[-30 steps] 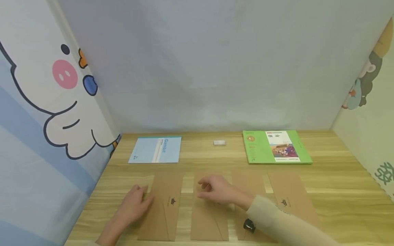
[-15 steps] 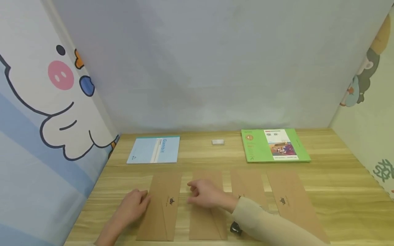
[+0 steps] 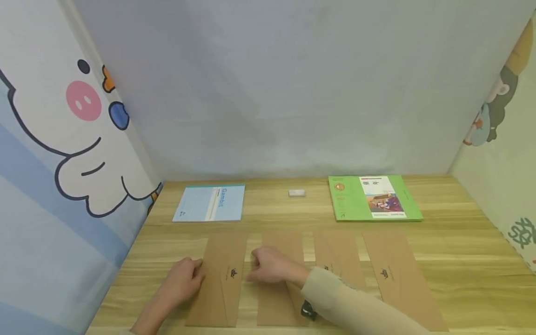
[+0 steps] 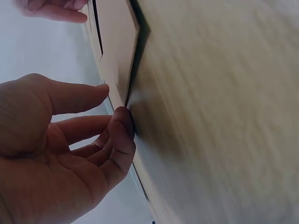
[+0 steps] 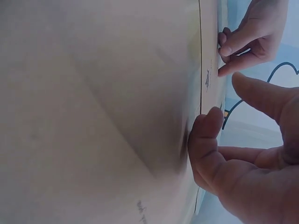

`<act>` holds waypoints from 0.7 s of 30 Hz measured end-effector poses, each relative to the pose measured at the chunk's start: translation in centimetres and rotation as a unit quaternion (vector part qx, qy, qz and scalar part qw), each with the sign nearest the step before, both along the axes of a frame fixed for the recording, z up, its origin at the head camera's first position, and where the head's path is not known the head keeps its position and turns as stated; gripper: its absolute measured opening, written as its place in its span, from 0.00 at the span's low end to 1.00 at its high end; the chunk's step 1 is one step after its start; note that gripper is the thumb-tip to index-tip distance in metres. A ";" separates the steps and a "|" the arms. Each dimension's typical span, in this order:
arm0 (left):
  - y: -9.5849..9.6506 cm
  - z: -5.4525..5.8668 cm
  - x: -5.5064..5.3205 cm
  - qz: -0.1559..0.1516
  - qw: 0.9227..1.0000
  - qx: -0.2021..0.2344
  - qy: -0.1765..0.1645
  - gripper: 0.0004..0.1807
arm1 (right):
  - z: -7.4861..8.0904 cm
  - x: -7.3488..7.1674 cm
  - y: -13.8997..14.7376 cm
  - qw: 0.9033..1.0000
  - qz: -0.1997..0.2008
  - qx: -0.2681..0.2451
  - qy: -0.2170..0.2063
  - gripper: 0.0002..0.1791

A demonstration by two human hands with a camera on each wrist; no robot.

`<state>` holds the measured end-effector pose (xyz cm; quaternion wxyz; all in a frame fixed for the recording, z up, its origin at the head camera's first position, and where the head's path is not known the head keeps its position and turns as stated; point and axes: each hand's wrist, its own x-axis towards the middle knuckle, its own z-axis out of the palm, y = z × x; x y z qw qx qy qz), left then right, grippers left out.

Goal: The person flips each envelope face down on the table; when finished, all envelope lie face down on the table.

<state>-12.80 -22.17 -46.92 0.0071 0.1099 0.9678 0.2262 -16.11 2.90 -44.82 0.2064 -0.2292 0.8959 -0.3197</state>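
The leftmost envelope [image 3: 217, 284] lies on the wooden table [image 3: 268, 221] between the two hands, placed lengthwise so that each of its long sides faces one hand. The left hand [image 3: 181, 281] is at its left edge, thumb held apart from the bent fingers with nothing pinched between them; how firmly a fingertip bears on the paper is hard to judge in the wrist view. The right hand [image 3: 272, 265] reaches across from the right, over the second envelope [image 3: 274, 309], with thumb and curled fingers parted and no paper gripped, its tips over the bare strip beside the leftmost envelope. That strip gives the fingers room to come at the edge from the side. The third envelope [image 3: 337, 249] and the fourth envelope [image 3: 399, 281] continue the row, spaced so that none overlaps its neighbour. Farther back, the blue notebook [image 3: 209, 204], a small white block [image 3: 297, 193] and the green book [image 3: 353, 200] sit beyond the envelopes, leaving the near area to the hands
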 end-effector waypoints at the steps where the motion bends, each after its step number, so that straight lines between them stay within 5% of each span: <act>1: 0.0 0.0 0.0 -0.001 1.000 -0.001 0.001 0.13 | 0.0 -0.1 -0.2 1.000 0.000 0.001 -0.001 0.32; 5: 0.1 0.0 0.1 0.002 1.000 -0.002 -0.002 0.12 | -0.3 -0.1 -0.6 1.000 -0.003 0.001 0.000 0.23; 21: 0.2 0.3 0.0 0.017 0.999 0.000 -0.050 0.06 | 0.8 0.4 -2.6 0.996 -0.074 0.021 -0.044 0.17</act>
